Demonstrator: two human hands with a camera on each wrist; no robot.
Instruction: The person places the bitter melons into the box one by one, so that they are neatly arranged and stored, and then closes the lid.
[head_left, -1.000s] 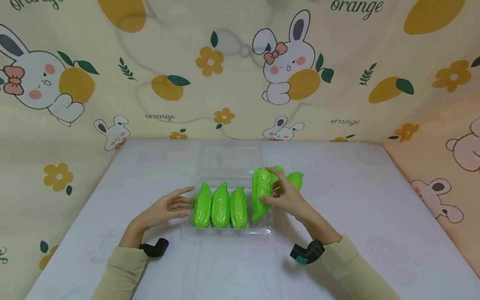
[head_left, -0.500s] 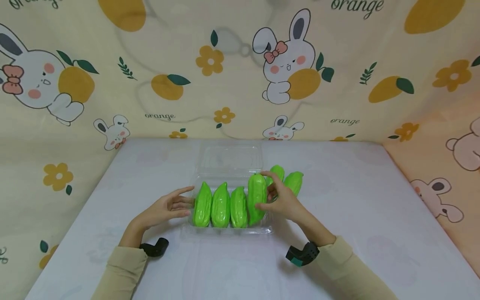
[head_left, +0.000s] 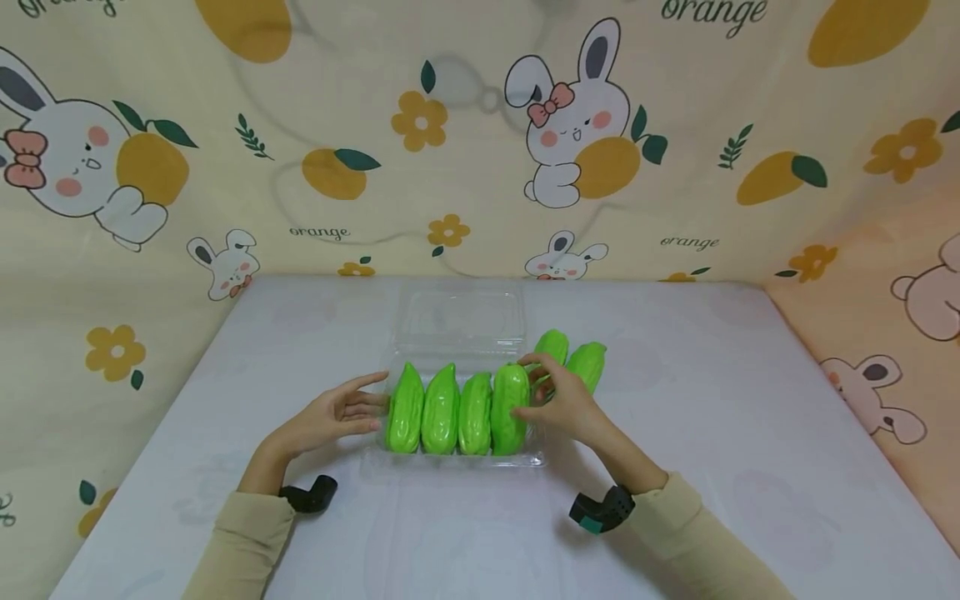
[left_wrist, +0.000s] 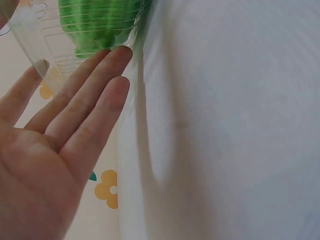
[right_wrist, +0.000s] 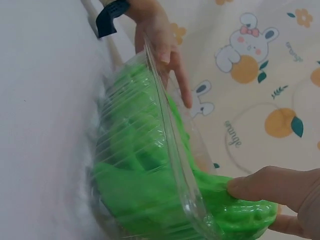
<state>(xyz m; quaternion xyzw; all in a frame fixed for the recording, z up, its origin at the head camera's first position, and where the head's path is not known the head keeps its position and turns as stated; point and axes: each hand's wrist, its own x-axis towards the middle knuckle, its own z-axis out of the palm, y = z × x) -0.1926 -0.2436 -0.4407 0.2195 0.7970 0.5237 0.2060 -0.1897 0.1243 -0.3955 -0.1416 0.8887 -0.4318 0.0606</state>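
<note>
A clear plastic clamshell box (head_left: 457,460) sits on the table with its lid (head_left: 459,318) folded back. Inside it, several bright green, ridged bitter melons (head_left: 441,410) stand side by side with tips away from the person. My right hand (head_left: 564,402) holds the rightmost bitter melon (head_left: 509,410), thumb on its near side and index finger at its far end; in the right wrist view its end sticks out above the box rim. My left hand (head_left: 330,417) has its fingers stretched out, fingertips at the box's left wall, as the left wrist view also shows.
Two more green bitter melons (head_left: 587,365) lie on the white table (head_left: 712,400) just beyond the right hand. Behind the table hangs a cream cloth (head_left: 465,192) printed with rabbits and oranges. Each wrist wears a black strapped device (head_left: 603,508).
The right hand has moved slightly left and lowered the bitter melon into the right end of the box, beside the others. The left hand has stayed in place.
</note>
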